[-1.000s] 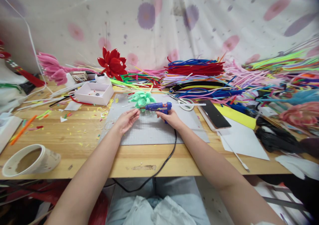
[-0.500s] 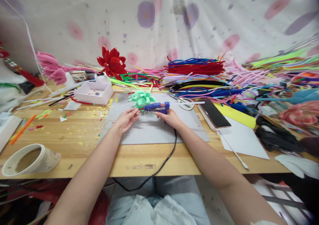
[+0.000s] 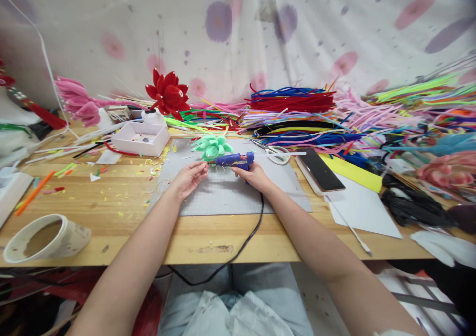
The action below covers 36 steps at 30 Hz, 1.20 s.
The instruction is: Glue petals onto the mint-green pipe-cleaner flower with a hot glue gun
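My right hand [image 3: 253, 176] is wrapped round the handle of a blue glue gun [image 3: 234, 161], its nozzle pointing left. A whitish glue stick [image 3: 284, 154] sticks out of the gun's back end. Close to the nozzle, my left hand [image 3: 191, 178] pinches something small; a bit of green shows by the fingertips, but I cannot make out what it is. Just behind both hands is a mint-green flower [image 3: 211, 147] with plump petals, over the grey cutting mat [image 3: 223, 199]. A black cord [image 3: 248, 241] hangs from the gun over the table's front edge.
Scissors [image 3: 278, 156] lie on the mat's back right, beside a phone [image 3: 322, 169]. Bundles of pipe cleaners [image 3: 293, 100] line the back. A white box [image 3: 143, 142], a red flower [image 3: 169, 93] and scraps are left. A cup [image 3: 70, 236] stands near the front left edge.
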Each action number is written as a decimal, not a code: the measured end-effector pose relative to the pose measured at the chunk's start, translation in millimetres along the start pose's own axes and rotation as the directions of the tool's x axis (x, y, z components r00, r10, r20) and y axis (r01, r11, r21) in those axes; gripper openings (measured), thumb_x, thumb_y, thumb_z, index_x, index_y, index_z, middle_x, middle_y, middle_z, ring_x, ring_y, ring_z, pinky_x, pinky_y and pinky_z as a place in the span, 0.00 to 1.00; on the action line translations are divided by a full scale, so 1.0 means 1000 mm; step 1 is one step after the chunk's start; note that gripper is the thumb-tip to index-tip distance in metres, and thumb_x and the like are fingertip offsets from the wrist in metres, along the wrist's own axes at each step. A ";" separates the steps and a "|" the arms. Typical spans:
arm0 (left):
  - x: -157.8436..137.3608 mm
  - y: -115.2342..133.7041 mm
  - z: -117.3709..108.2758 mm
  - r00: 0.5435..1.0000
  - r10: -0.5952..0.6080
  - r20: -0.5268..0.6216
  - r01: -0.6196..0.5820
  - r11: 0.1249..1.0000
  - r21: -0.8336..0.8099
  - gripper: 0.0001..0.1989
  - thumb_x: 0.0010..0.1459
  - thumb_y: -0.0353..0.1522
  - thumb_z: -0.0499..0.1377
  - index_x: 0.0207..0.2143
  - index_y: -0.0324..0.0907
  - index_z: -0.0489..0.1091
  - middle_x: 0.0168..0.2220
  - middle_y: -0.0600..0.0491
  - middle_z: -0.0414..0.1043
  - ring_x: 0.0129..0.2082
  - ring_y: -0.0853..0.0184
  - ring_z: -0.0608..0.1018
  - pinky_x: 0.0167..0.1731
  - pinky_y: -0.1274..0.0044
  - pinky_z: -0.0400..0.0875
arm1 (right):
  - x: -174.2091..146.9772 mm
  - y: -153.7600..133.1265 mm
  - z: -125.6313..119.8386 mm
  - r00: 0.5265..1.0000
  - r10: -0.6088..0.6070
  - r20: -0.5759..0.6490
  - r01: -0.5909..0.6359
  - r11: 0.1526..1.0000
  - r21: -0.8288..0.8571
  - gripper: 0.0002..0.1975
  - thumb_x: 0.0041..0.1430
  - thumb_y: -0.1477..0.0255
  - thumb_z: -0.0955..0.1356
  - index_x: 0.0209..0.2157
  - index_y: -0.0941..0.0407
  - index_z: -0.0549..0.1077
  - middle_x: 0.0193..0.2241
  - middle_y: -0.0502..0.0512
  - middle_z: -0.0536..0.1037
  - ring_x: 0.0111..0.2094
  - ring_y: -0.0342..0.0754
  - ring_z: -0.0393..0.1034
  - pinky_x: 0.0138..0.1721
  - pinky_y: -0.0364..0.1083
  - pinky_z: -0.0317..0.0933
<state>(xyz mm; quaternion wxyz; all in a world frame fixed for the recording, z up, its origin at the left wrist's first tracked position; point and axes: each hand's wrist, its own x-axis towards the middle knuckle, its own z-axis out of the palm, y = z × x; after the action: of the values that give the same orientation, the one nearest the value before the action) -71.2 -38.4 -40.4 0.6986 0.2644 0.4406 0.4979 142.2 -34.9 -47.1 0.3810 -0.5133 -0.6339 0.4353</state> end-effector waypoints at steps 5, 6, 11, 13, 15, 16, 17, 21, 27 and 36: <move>-0.001 -0.001 0.002 0.999 0.033 0.007 -0.033 0.999 0.026 0.02 0.48 0.23 0.61 0.28 0.33 0.72 0.24 0.54 0.71 0.22 0.78 0.72 0.24 0.86 0.72 | 0.000 -0.001 0.000 1.000 -0.012 -0.001 0.012 1.000 -0.020 0.19 0.43 0.54 0.67 0.19 0.57 0.67 0.13 0.45 0.63 0.18 0.39 0.56 0.22 0.42 0.52; -0.001 -0.001 0.002 0.999 0.037 0.006 -0.038 0.999 0.031 0.03 0.47 0.23 0.61 0.28 0.34 0.71 0.25 0.54 0.71 0.22 0.78 0.72 0.24 0.86 0.72 | 0.000 -0.001 0.000 1.000 -0.014 -0.001 0.014 1.000 -0.026 0.19 0.43 0.54 0.67 0.20 0.57 0.67 0.13 0.46 0.63 0.18 0.39 0.57 0.22 0.42 0.52; 0.000 -0.001 0.001 0.999 0.031 -0.006 -0.031 0.999 0.028 0.03 0.46 0.23 0.62 0.28 0.33 0.71 0.24 0.54 0.71 0.22 0.78 0.72 0.24 0.87 0.71 | 0.000 -0.001 0.000 1.000 -0.029 0.003 0.029 0.999 -0.040 0.18 0.44 0.55 0.66 0.20 0.57 0.67 0.13 0.46 0.63 0.19 0.40 0.58 0.23 0.42 0.53; -0.001 -0.001 0.001 1.000 0.026 -0.008 -0.026 0.999 0.024 0.03 0.47 0.23 0.61 0.28 0.33 0.71 0.24 0.54 0.71 0.22 0.78 0.72 0.24 0.87 0.71 | 0.000 -0.001 0.000 1.000 -0.027 0.010 0.027 0.999 -0.039 0.18 0.44 0.55 0.66 0.19 0.57 0.66 0.13 0.46 0.63 0.19 0.40 0.57 0.23 0.42 0.52; -0.001 -0.001 0.002 1.000 0.022 -0.009 -0.022 1.000 0.021 0.02 0.48 0.22 0.60 0.28 0.33 0.71 0.24 0.54 0.71 0.22 0.78 0.72 0.24 0.87 0.71 | 0.000 -0.001 0.000 0.999 -0.027 0.018 0.027 0.999 -0.033 0.19 0.44 0.54 0.66 0.19 0.57 0.66 0.13 0.45 0.63 0.18 0.40 0.57 0.23 0.42 0.52; -0.001 -0.001 0.002 1.000 0.021 -0.008 -0.021 1.000 0.021 0.02 0.48 0.22 0.60 0.28 0.33 0.71 0.24 0.54 0.71 0.22 0.78 0.72 0.24 0.87 0.71 | 0.000 -0.001 0.000 0.999 -0.026 0.020 0.026 0.999 -0.030 0.19 0.44 0.54 0.66 0.19 0.57 0.66 0.14 0.45 0.63 0.18 0.40 0.57 0.23 0.42 0.52; -0.001 -0.001 0.002 1.000 0.019 -0.008 -0.019 1.000 0.021 0.02 0.48 0.22 0.60 0.28 0.33 0.71 0.24 0.54 0.71 0.22 0.78 0.72 0.24 0.87 0.71 | 0.000 -0.001 0.000 0.999 -0.024 0.021 0.024 0.999 -0.028 0.19 0.44 0.54 0.66 0.19 0.57 0.66 0.14 0.45 0.63 0.18 0.39 0.56 0.23 0.42 0.52; 0.000 -0.001 0.001 1.000 0.015 -0.010 -0.015 1.000 0.017 0.02 0.49 0.22 0.60 0.28 0.34 0.71 0.24 0.54 0.71 0.22 0.79 0.72 0.24 0.87 0.71 | 0.001 -0.001 0.001 0.999 -0.026 0.021 0.027 0.999 -0.029 0.19 0.44 0.54 0.66 0.19 0.57 0.65 0.14 0.46 0.63 0.18 0.40 0.57 0.23 0.42 0.52; -0.001 -0.001 0.001 1.000 0.021 0.001 -0.021 1.000 0.021 0.02 0.48 0.22 0.60 0.28 0.34 0.71 0.24 0.54 0.71 0.22 0.79 0.72 0.24 0.87 0.71 | 0.001 -0.001 0.001 0.999 -0.039 0.015 0.040 0.999 -0.007 0.17 0.44 0.55 0.67 0.21 0.56 0.66 0.15 0.46 0.64 0.20 0.40 0.58 0.24 0.42 0.53; -0.002 0.000 0.002 1.000 0.017 -0.010 -0.017 1.000 0.018 0.02 0.48 0.22 0.60 0.27 0.33 0.71 0.24 0.54 0.71 0.21 0.79 0.72 0.24 0.87 0.70 | 0.001 0.000 0.002 0.999 -0.045 0.020 0.045 0.999 -0.015 0.18 0.44 0.55 0.66 0.20 0.56 0.66 0.14 0.46 0.63 0.19 0.40 0.58 0.23 0.41 0.53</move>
<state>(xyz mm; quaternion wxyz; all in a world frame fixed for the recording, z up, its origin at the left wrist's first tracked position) -69.1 -40.1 -38.8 0.6898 0.2718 0.4462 0.5012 140.1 -33.8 -47.7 0.3805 -0.4974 -0.6524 0.4268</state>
